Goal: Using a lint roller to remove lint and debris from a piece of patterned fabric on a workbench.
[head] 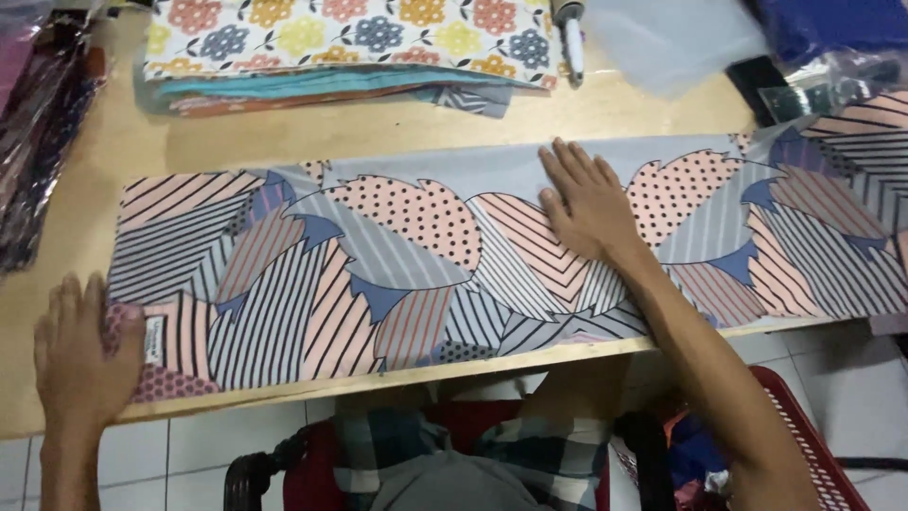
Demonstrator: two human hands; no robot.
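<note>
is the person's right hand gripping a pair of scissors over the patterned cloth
No, the right hand lies flat and open on the folded patterned cloth, holding nothing.

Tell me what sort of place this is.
Probably a small textile or garment workshop. A long folded patterned cloth lies on a wooden worktable under the left hand and right hand; a stack of folded floral fabrics and plastic-wrapped goods sit around it.

Folded fabric strip (pixel 416 274), printed with grey, peach and blue leaf shapes in stripes and dots, lies flat lengthwise along the table (pixel 104 142) near its front edge, a small white label at its left end.
</note>
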